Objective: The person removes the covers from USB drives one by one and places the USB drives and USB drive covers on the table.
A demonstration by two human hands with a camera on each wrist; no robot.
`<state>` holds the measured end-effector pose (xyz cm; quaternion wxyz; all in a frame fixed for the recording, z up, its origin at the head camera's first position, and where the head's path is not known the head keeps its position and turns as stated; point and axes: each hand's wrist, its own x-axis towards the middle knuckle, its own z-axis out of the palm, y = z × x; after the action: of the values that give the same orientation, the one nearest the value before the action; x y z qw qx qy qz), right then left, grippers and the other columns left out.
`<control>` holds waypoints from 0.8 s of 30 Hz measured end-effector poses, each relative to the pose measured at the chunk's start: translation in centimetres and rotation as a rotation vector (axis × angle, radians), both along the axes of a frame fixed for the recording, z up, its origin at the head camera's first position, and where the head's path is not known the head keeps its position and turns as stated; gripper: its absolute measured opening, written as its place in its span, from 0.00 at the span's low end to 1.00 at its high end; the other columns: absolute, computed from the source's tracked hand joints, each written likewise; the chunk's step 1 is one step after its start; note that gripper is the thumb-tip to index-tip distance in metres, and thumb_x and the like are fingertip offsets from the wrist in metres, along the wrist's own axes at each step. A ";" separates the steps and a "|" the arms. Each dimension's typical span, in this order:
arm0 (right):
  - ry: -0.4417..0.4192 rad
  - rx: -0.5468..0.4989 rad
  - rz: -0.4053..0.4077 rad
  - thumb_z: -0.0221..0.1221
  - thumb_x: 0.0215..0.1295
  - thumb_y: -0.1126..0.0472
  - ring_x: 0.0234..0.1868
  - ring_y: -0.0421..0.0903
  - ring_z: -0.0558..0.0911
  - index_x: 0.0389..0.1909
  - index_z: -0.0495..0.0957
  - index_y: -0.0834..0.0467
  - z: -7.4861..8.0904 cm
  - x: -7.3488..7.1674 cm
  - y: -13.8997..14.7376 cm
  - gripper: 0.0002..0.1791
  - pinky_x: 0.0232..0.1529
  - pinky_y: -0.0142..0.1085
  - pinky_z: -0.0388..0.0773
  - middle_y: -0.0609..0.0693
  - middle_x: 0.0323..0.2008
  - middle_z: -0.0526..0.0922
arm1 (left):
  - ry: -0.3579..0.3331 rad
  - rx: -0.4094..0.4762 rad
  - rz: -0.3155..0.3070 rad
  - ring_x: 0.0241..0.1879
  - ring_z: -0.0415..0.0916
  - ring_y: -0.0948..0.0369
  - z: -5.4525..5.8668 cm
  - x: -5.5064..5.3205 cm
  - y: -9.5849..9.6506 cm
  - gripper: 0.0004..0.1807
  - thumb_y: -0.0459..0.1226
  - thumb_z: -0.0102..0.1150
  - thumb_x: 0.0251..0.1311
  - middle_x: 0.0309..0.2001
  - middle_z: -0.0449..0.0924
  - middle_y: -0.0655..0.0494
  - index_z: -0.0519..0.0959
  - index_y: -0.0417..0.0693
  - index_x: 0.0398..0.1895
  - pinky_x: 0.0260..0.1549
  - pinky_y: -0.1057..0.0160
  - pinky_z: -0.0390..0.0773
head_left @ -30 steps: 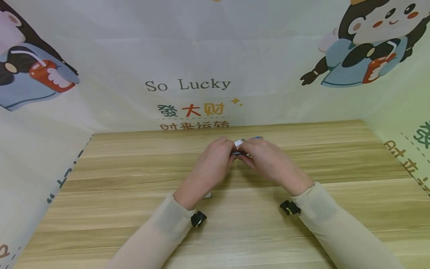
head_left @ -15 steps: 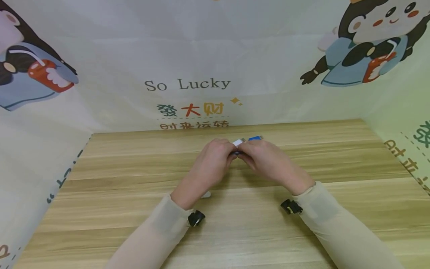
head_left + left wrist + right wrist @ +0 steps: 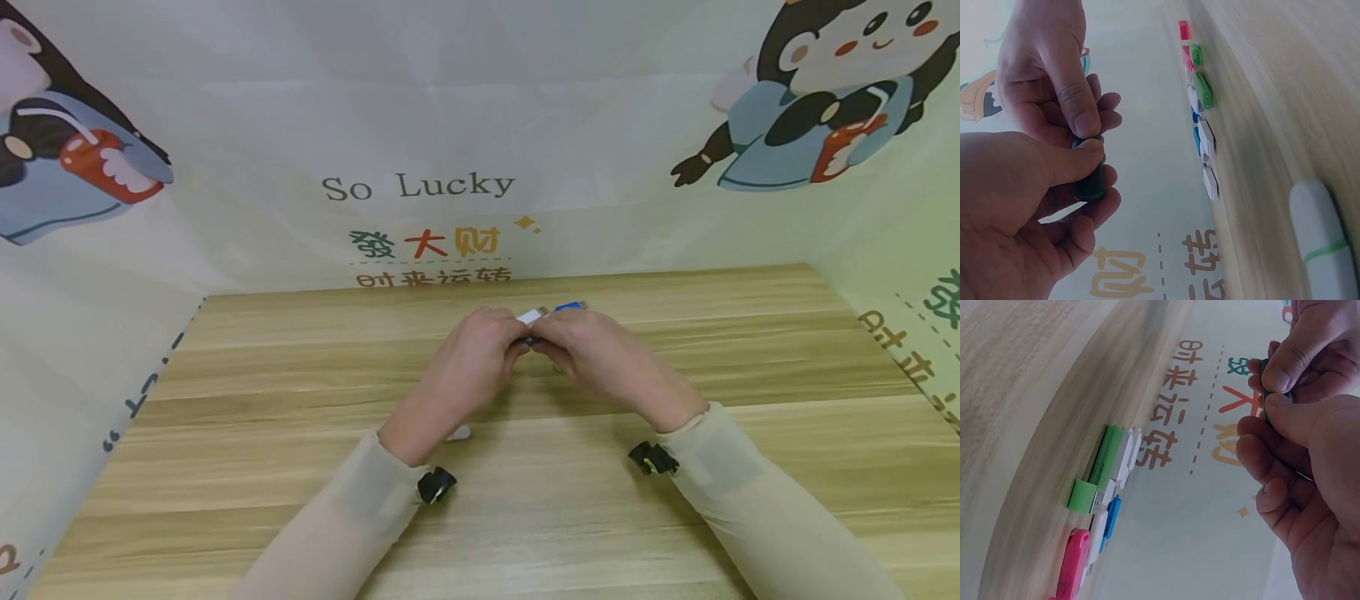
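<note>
In the head view, my left hand (image 3: pixel 480 354) and right hand (image 3: pixel 600 350) meet over the table's back part. Between them is a small dark stick (image 3: pixel 1090 187), which looks like a USB flash drive. My left thumb and fingers grip one end of it in the left wrist view. The right thumb and fingers pinch its other end, covering most of that part. Behind the fingertips show a white USB stick (image 3: pixel 531 317) with a metal plug and a blue USB stick (image 3: pixel 572 306).
In the right wrist view, a green stick (image 3: pixel 1109 456), a green cap (image 3: pixel 1083 495), a pink stick (image 3: pixel 1074 565) and several white and blue ones lie on the wooden table (image 3: pixel 525 517). A white piece with a green band (image 3: pixel 1319 237) lies near the left wrist. Printed cloth walls enclose the table.
Both hands stay nearly in place, still holding the dark stick. They have shifted slightly, so more of the blue stick and of the white piece by the left wrist shows.
</note>
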<state>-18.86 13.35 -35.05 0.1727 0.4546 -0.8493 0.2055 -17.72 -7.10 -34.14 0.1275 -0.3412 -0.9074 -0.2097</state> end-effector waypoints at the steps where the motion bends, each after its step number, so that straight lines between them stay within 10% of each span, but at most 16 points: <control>1: 0.000 -0.001 0.002 0.67 0.72 0.67 0.44 0.51 0.88 0.52 0.85 0.65 0.0 0.0 0.0 0.10 0.51 0.44 0.85 0.55 0.44 0.90 | 0.003 -0.001 -0.001 0.38 0.81 0.53 0.0 0.0 0.0 0.02 0.31 0.68 0.69 0.34 0.85 0.52 0.88 0.42 0.38 0.44 0.55 0.81; 24: 0.008 -0.012 0.016 0.68 0.71 0.67 0.45 0.51 0.88 0.52 0.86 0.64 -0.1 0.0 0.2 0.11 0.51 0.45 0.85 0.55 0.44 0.90 | 0.033 -0.018 -0.014 0.38 0.81 0.52 -0.2 -0.1 0.0 0.01 0.30 0.69 0.68 0.33 0.84 0.52 0.88 0.43 0.39 0.42 0.54 0.82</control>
<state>-18.86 13.54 -35.13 0.1772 0.4610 -0.8437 0.2103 -17.80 -7.13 -34.36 0.1378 -0.3520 -0.9047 -0.1966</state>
